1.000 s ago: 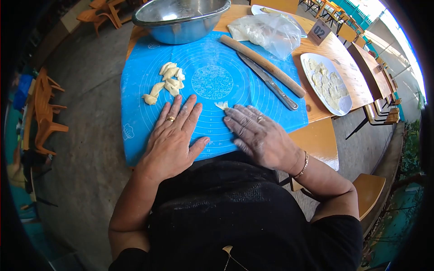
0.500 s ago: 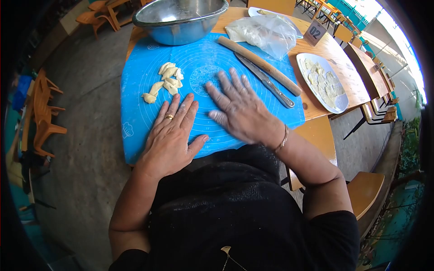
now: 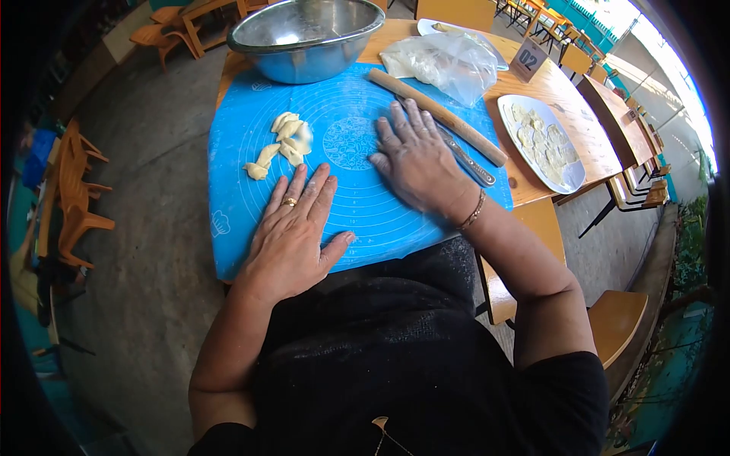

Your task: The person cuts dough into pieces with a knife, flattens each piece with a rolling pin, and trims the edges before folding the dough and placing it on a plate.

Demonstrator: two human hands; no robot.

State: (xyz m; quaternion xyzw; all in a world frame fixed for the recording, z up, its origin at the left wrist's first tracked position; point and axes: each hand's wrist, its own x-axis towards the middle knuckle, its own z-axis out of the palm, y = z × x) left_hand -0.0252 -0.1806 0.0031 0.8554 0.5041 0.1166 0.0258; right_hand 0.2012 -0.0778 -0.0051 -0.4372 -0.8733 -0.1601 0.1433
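Observation:
My left hand [image 3: 293, 235] lies flat on the blue baking mat [image 3: 236, 167], fingers stretched out just short of several small pieces of dough [image 3: 287, 137]. On the mat's right side rests my right hand [image 3: 420, 156], palm down with its fingers extended and nothing held. That hand partly covers a knife [image 3: 470, 161], whose blade is mostly hidden. Beyond the knife a wooden rolling pin [image 3: 449, 120] lies at a slant. Flour dusts the fingers of my right hand.
A large metal bowl [image 3: 304, 57] stands at the table's far left. Near it are a plastic bag with white contents [image 3: 441, 64] and a number sign [image 3: 526, 59]. A white plate [image 3: 566, 176] with flat dough rounds sits at the right edge of the wooden table [image 3: 551, 83].
My right hand has slid to the right across the mat, from its middle toward the knife, and now covers part of it. My left hand stays flat in nearly the same spot.

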